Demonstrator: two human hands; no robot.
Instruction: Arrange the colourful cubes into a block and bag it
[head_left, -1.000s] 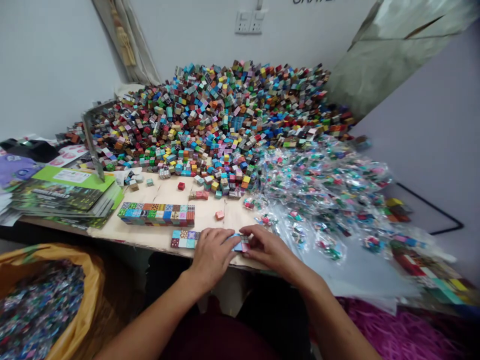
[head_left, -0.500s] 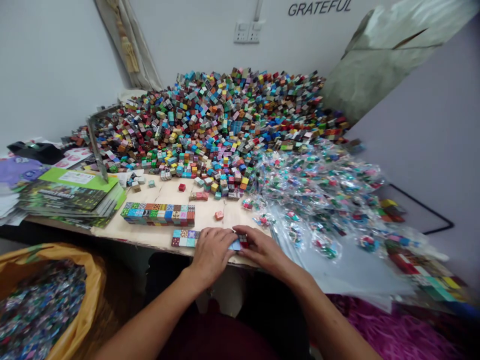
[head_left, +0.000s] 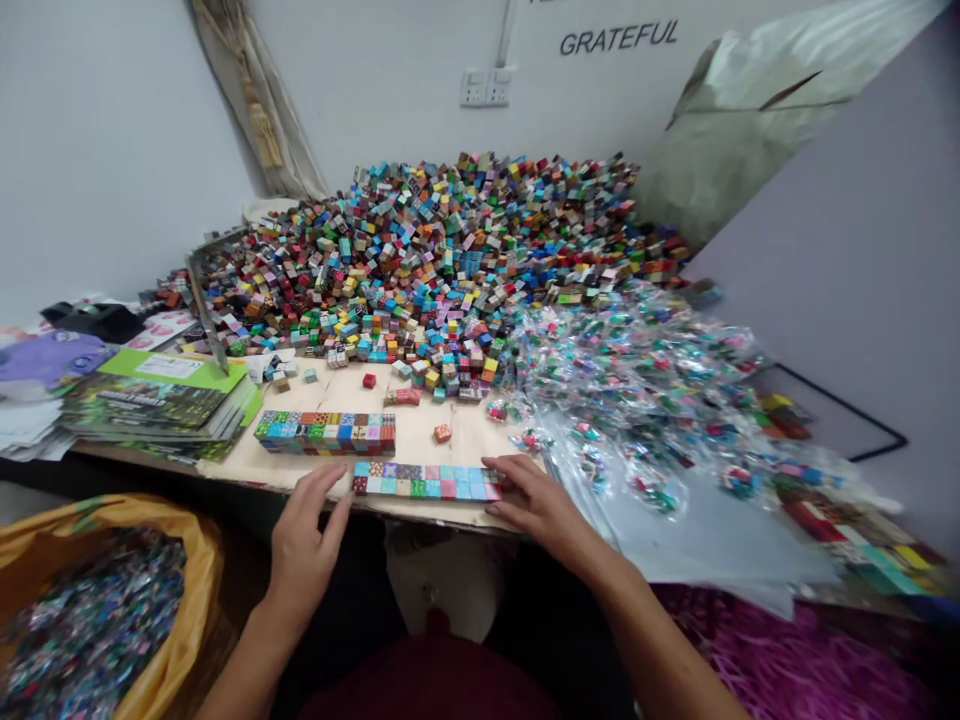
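Note:
A single row of small multicoloured cubes [head_left: 427, 482] lies along the near edge of a pale wooden board [head_left: 457, 440]. My left hand [head_left: 305, 532] is beside the row's left end, fingers spread, its thumb and fingertips close to the end cube. My right hand [head_left: 538, 503] rests on the board at the right end, its fingertips against the last cubes. Neither hand grips anything. Behind the row lies a thicker block of packed cubes [head_left: 325, 433], and a few loose cubes [head_left: 442, 433] are scattered nearby.
A huge heap of coloured cubes [head_left: 427, 270] fills the back of the board, with clear plastic bags of cubes [head_left: 630, 400] on the right. A stack of green booklets [head_left: 161, 400] lies left. A yellow sack of bagged items [head_left: 97, 620] stands below left.
My hands have moved apart, the left one sliding leftward off the cubes. The near row now shows as one long line, no longer covered by my hands. The view has shifted slightly.

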